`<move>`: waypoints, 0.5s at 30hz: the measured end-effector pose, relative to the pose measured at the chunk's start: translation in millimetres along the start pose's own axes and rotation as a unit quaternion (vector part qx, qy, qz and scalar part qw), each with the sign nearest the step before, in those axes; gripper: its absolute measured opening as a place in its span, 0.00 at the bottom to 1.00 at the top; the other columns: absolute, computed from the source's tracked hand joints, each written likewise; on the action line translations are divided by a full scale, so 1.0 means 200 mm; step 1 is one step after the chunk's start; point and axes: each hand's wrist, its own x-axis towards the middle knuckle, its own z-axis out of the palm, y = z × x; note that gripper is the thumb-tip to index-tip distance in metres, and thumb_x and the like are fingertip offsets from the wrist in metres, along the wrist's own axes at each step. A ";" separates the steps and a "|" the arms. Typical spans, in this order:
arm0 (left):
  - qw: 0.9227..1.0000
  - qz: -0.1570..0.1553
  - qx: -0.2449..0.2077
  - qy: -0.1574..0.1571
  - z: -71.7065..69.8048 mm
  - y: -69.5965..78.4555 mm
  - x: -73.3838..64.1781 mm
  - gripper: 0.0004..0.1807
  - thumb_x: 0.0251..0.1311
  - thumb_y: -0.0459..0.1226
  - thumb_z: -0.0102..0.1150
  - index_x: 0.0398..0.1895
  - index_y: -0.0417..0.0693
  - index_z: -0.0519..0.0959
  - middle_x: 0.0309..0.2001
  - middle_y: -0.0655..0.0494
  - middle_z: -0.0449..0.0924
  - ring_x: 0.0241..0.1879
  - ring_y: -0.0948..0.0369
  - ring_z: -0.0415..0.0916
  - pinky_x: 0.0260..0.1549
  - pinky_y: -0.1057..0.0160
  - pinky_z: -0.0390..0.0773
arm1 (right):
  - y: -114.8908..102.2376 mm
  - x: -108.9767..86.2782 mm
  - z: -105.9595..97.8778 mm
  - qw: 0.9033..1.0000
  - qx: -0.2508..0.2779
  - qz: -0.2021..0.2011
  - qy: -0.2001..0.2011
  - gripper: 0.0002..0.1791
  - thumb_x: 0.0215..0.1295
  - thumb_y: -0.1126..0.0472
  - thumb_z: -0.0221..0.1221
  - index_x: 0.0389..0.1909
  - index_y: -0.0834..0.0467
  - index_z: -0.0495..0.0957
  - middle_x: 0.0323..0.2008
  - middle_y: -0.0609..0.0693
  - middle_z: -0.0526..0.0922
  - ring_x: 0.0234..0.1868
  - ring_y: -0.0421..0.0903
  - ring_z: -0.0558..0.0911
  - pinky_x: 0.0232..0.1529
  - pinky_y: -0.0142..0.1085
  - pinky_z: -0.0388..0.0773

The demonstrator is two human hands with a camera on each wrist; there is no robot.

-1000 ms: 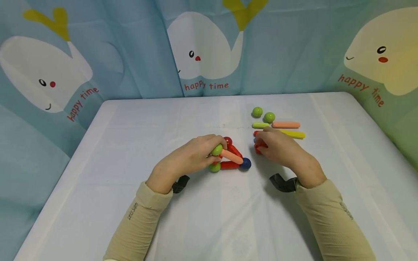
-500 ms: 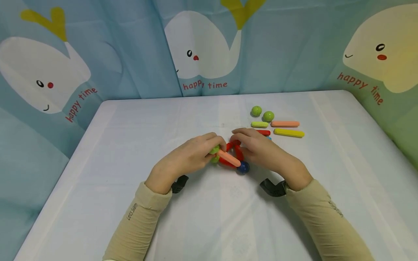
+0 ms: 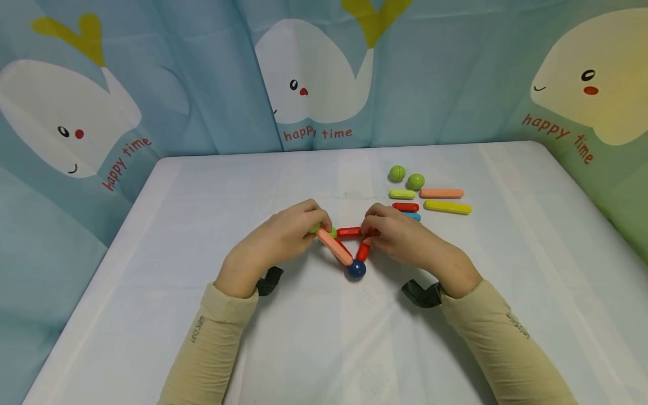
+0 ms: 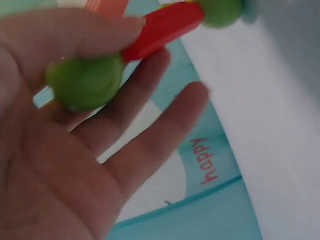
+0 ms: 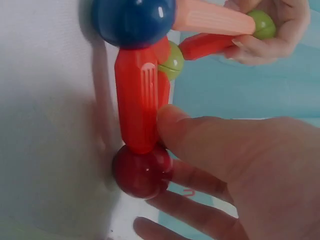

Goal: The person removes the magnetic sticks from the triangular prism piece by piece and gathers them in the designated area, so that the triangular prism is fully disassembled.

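Green first: far left, the left hand (image 3: 273, 243) is pinching that upper green ball (image 4: 87, 84) plus the red rod (image 4: 165, 30) stuck to it, right?

Yep, left wrist view shows the thumb clamped there and two fingers splayed out. Going right, the salmon rod (image 3: 334, 246) slopes down to the dark blue ball (image 3: 356, 269). The whole frame (image 3: 341, 253) sits between the hands, mid surface (image 3: 202, 225); can't tell if it's fully resting

And the right hand (image 3: 416, 241)?

Pinching the frame's right corner, thumb on the red side, fingers behind the dark red ball (image 5: 142, 171). Both on the frame, apart from each other. Beyond that it's spares: lime rod (image 3: 402, 194), short red rod (image 3: 405, 207), yellow rod (image 3: 448, 207)

So what step is this?

My guess, turning or steadying the joined bits. Next move probably calls for supporting the raised ball while that corner stays snug, since a twist could pop a joint
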 end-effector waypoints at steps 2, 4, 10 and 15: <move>0.999 -0.037 -0.015 -0.029 -0.01 0.00 -0.01 0.11 0.64 0.28 0.60 0.45 0.52 0.82 0.47 0.58 0.76 0.44 0.61 0.74 0.46 0.63 0.78 | 0.00 0.00 0.00 1.000 0.003 0.010 -0.007 0.04 0.60 0.66 0.68 0.34 0.55 0.82 0.43 0.51 0.78 0.42 0.47 0.78 0.44 0.39 0.80; 0.995 -0.072 -0.030 -0.056 -0.03 -0.01 -0.01 0.11 0.63 0.30 0.61 0.46 0.53 0.83 0.49 0.57 0.76 0.45 0.59 0.74 0.46 0.62 0.77 | -0.01 0.00 -0.01 1.000 0.006 0.015 -0.013 0.04 0.61 0.66 0.67 0.34 0.55 0.83 0.42 0.51 0.78 0.42 0.47 0.78 0.43 0.39 0.80; 0.983 -0.128 -0.057 -0.119 -0.06 -0.04 -0.03 0.13 0.63 0.31 0.61 0.50 0.51 0.82 0.49 0.53 0.76 0.45 0.57 0.71 0.42 0.63 0.75 | -0.02 -0.01 -0.02 1.000 0.009 0.018 -0.019 0.04 0.62 0.67 0.66 0.33 0.55 0.83 0.41 0.51 0.78 0.41 0.46 0.78 0.43 0.39 0.79; 0.971 -0.171 -0.032 -0.166 -0.06 -0.06 -0.04 0.18 0.64 0.30 0.58 0.56 0.50 0.80 0.55 0.50 0.75 0.52 0.55 0.72 0.47 0.60 0.77 | -0.02 -0.01 -0.03 1.000 0.004 0.022 -0.021 0.03 0.62 0.67 0.66 0.34 0.55 0.83 0.40 0.51 0.78 0.40 0.46 0.78 0.43 0.40 0.80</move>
